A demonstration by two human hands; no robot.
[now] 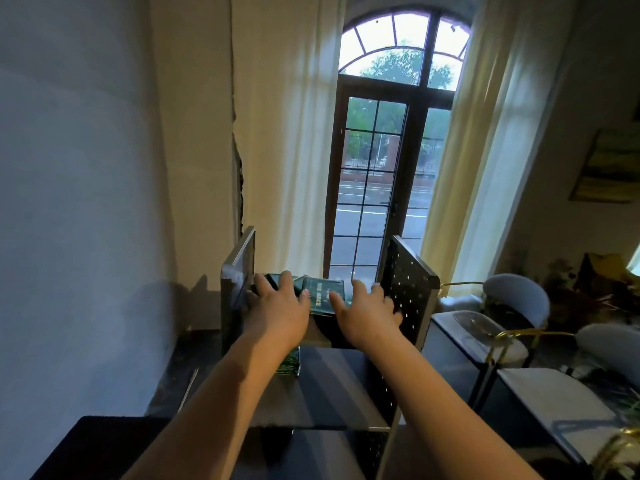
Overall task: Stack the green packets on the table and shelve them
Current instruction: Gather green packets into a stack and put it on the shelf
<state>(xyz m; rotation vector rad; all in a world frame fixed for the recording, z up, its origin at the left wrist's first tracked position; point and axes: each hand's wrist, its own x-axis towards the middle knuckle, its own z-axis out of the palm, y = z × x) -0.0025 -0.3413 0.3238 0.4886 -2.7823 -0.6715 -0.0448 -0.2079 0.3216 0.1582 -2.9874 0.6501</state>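
Head view looks down two bare forearms that reach forward onto the top board of a dark metal shelf unit with perforated side panels (408, 289). A small pile of flat dark-green packets with pale printed lettering (323, 294) lies on that top board, between the two upright side panels and roughly midway across. The left hand (277, 303) lies palm down over the left part of the pile, its fingers spread and fairly straight, resting on the packets rather than curled round them. The right hand (367, 313) is also palm down and spread wide; its thumb touches the right edge of the pile, while its outer fingers point toward the right perforated panel, just beside it. Whether those outer fingers touch the panel cannot be told.

One more green packet (290, 362) stands on the shelf board below, partly hidden behind the left forearm. Behind the unit stands a tall arched window with dark wooden frames (391, 133), flanked by pale sheer curtains (287, 133). To the right are grey padded chairs with gold-coloured frames (516, 299), and a framed painting (609, 168) leans against the wall.
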